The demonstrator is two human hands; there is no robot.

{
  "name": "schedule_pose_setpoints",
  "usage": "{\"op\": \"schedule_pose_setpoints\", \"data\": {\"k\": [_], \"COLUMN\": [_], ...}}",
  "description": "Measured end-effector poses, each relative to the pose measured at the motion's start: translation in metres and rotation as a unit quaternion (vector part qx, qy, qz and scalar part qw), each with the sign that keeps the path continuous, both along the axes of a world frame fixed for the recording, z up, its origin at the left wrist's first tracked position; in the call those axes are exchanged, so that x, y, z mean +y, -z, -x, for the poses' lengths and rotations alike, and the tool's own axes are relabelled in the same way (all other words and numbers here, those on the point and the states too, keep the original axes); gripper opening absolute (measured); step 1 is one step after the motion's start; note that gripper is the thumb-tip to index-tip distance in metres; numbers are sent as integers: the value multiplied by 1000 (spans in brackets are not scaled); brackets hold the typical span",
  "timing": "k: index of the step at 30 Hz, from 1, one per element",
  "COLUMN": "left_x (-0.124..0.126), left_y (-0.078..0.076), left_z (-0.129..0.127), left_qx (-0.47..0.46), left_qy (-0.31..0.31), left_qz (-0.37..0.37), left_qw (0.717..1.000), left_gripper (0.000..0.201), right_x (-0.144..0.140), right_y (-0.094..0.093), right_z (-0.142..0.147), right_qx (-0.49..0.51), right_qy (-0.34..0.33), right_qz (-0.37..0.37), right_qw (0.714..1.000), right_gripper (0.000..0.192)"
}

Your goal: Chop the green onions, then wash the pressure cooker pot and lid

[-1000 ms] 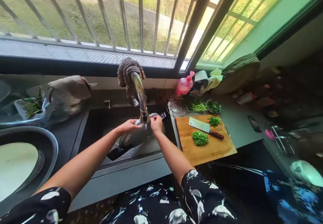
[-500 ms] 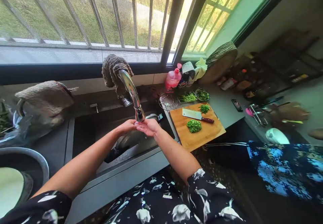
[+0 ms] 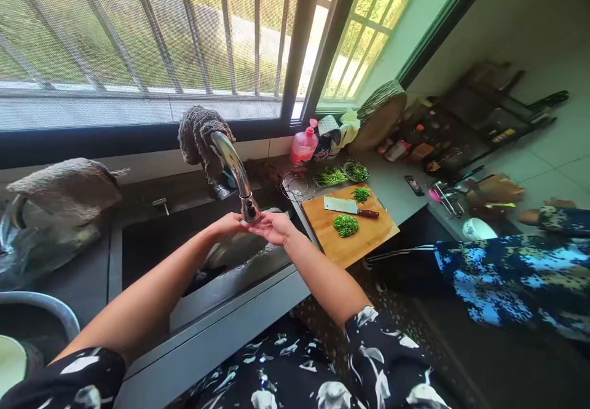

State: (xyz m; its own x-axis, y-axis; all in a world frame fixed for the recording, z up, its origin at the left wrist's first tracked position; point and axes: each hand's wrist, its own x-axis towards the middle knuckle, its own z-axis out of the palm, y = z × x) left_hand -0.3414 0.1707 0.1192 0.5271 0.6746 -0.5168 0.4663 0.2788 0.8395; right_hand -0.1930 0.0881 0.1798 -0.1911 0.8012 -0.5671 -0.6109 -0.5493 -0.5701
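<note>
My left hand [image 3: 228, 224] and my right hand [image 3: 273, 227] meet right under the spout of the chrome faucet [image 3: 234, 162], over the dark sink [image 3: 141, 237]. Both palms are turned up with the fingers stretched out and overlapping, and nothing shows in them. Beneath the hands a rounded metal pan or lid [image 3: 237, 250] lies in the sink, partly hidden by my arms. Water splashes along the sink's front side. A grey cloth [image 3: 199, 135] is draped over the base of the faucet.
Right of the sink, a cutting board [image 3: 369, 240] bears a cleaver [image 3: 341, 205] and chopped greens [image 3: 345, 225]. Behind stand a pink soap bottle [image 3: 304, 147] and a wire rack [image 3: 295, 187]. A phone [image 3: 414, 185] lies farther right. A person in a blue patterned shirt [image 3: 498, 280] stands at right.
The view has shifted a little, so the counter items sit farther left. My hands stay together under the faucet. More of the other person's arm shows at right.
</note>
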Motion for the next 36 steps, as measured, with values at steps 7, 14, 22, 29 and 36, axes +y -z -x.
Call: {"op": "schedule_pose_setpoints", "data": {"k": [7,14,22,29,36], "left_x": [8,6,7,-7,-30], "left_y": [-1,-1,9,16,24], "left_z": [40,47,54,82,113], "left_qx": [-75,-129,-153,-138,-118], "left_qy": [31,-17,-33,-53,-115], "left_qz": [72,105,105,114,122], "left_qw": [994,986,982,982,979], "left_gripper": [38,44,43,42,43], "right_x": [0,-6,-20,-25,7], "right_y": [0,-8,12,24,32], "right_z": [15,23,0,-1,15], "right_qx": [-1,-20,-290,-112,-343], "right_qy": [16,-23,-46,61,66], "right_qz": [35,20,-27,-7,-141], "right_qw": [999,999,955,992,927], "right_gripper": [31,23,24,16,14]}}
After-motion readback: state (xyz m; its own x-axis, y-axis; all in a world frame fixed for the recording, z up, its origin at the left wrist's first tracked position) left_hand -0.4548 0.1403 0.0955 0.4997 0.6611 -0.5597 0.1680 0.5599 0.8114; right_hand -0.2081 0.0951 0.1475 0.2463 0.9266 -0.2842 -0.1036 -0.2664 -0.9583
